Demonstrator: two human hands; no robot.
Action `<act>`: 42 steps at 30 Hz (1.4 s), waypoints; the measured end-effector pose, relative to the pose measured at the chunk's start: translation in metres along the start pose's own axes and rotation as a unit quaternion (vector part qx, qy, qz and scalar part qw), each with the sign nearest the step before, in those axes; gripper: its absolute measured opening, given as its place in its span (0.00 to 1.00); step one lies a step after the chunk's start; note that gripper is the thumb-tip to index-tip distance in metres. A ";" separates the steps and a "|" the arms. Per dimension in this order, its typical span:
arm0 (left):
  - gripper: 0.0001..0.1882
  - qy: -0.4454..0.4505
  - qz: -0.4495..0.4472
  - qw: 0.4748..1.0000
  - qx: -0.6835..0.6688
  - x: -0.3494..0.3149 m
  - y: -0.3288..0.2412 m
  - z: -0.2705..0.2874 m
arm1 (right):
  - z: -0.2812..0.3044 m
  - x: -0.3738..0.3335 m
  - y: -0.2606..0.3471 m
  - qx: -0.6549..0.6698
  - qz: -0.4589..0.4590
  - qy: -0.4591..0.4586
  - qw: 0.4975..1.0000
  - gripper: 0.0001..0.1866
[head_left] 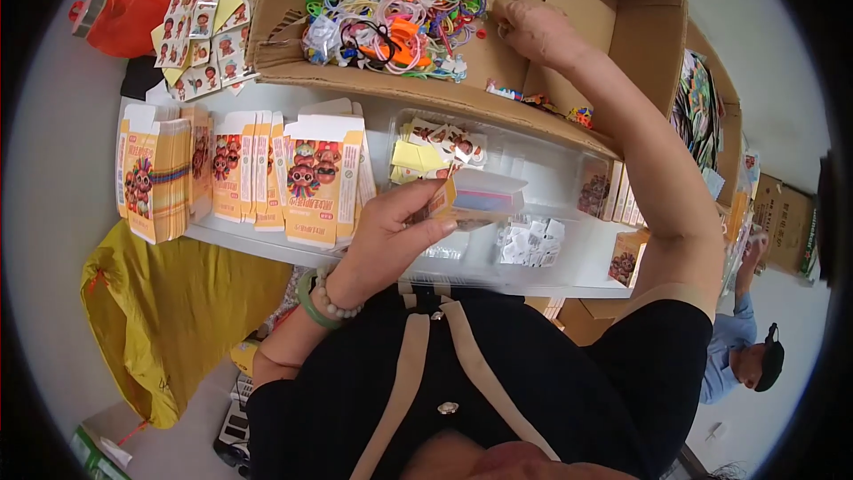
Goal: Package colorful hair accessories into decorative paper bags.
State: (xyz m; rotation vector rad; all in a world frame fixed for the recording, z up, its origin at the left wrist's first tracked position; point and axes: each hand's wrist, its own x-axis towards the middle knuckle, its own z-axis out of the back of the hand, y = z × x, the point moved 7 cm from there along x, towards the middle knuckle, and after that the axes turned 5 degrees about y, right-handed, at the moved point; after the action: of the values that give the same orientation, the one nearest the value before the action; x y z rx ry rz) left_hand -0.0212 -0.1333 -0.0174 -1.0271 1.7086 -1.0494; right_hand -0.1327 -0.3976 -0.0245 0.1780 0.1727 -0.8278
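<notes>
My left hand (391, 236) grips a small orange carton (487, 197) between thumb and fingers, its white end flap standing up. It is held above a clear plastic tray (569, 280), which contains sticker sheets (435, 147) and a heap of small white packets (531, 242). Reaching into a large cardboard box (640, 36), my right hand (533, 28) has its fingers curled together; whatever they pinch cannot be made out. Left of that hand lies a tangled pile of colourful bands and plastic trinkets (400, 13). A few small trinkets (542, 101) lie near the box's front wall.
Stacked flat cartons (155, 178) and more cartons (311, 178) stand along the left of the table. Sticker sheets (209, 27) and a red bag (133, 13) lie at far left. A yellow sack (169, 311) hangs below. Another person (737, 356) is at right.
</notes>
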 end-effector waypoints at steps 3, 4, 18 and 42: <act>0.16 -0.025 -0.007 0.999 -0.031 0.003 0.005 0.000 | 0.018 -0.018 -0.002 0.036 -0.018 0.039 0.998 0.10; 0.15 -0.036 -0.021 0.996 -0.079 0.002 0.004 -0.002 | 0.031 -0.027 -0.002 0.064 -0.023 0.038 0.997 0.11; 0.18 0.048 -0.025 0.996 -0.067 -0.029 0.005 -0.047 | 0.068 -0.226 0.155 0.202 0.160 -0.136 0.957 0.19; 0.15 -0.016 0.006 0.997 -0.074 -0.030 0.022 -0.038 | -0.061 -0.263 0.104 0.161 -0.051 -0.008 0.986 0.16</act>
State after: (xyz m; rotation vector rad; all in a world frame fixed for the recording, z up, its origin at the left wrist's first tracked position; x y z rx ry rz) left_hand -0.0525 -0.0900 -0.0202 -1.1200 1.7838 -0.9052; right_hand -0.2356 -0.1271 -0.0160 0.4696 0.0304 -0.9564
